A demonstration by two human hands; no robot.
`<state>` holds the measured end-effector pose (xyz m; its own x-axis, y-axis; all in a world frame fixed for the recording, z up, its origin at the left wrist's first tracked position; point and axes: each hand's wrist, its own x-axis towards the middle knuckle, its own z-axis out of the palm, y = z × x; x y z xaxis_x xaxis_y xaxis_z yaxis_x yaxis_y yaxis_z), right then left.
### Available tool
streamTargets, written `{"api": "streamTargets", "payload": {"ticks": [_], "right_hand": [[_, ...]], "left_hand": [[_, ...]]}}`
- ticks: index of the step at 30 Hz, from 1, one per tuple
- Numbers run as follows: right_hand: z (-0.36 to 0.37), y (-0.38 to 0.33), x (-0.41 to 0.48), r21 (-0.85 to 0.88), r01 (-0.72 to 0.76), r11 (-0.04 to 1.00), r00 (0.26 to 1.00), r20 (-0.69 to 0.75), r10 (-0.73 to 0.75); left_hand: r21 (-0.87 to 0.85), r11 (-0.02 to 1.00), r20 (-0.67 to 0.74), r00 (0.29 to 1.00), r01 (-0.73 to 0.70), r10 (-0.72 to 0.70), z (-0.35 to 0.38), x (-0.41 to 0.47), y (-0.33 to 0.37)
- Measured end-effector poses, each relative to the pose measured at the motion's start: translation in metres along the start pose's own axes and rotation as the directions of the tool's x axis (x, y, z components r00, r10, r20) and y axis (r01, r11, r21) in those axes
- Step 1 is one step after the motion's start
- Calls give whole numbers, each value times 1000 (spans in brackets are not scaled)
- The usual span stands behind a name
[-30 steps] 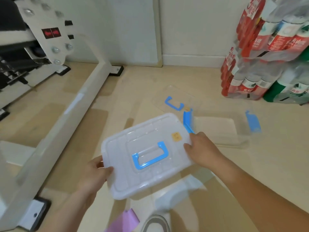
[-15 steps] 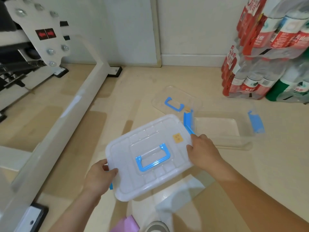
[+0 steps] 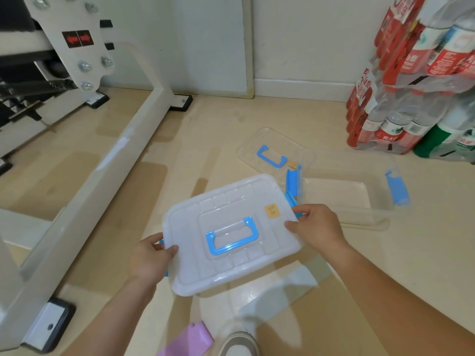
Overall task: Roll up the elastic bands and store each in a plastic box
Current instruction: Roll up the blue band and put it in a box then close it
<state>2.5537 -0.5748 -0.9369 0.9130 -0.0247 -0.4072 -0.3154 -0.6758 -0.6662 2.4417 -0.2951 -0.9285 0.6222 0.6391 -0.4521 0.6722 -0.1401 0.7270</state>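
We see a closed plastic box (image 3: 231, 265), its frosted lid on and its blue handle (image 3: 232, 238) lying flat on top, held between both hands over the pale floor (image 3: 231, 119). The left hand (image 3: 149, 255) grips the box's left end, thumb curled over the lid's rim and the other fingers hidden underneath. The right hand (image 3: 318, 227) grips the opposite end, its fingertips pressed on the lid just beside a small yellow sticker (image 3: 272, 210). A blue latch (image 3: 293, 199) shows at the right end, just above that hand. Behind the held box, a second clear box (image 3: 347, 191) lies open on the floor with its blue latches hanging outward, and its loose lid (image 3: 272, 150) rests just beyond it, touching or overlapping its far corner. Near our feet, at the bottom edge, a purple elastic band (image 3: 190, 340) lies on the floor beside a shoe (image 3: 239, 348). A white machine frame (image 3: 102, 176) runs along the left, and wrapped packs of bottles (image 3: 411, 73) are stacked at the right wall.
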Motion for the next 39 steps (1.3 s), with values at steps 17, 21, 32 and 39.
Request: {"api": "streamTargets", "payload": {"ticks": [17,21,32,39], "right_hand": [[23,-7,-2,234,-67,970,992,121,40],[25,-11,-1,64,40,997,992,116,-47],[25,-19,-8,-479,207,853,978,74,-195],[23,-22,-13,-555,229,800,973,123,-194]], "left_hand": [[22,985,-25,985,171,-171,-27,19,-10],[-105,952,117,954,288,-275,-30,17,-18],[737,670,-50,981,-90,187,-13,10,1],[760,632,3,973,-151,229,-6,5,-10]]}}
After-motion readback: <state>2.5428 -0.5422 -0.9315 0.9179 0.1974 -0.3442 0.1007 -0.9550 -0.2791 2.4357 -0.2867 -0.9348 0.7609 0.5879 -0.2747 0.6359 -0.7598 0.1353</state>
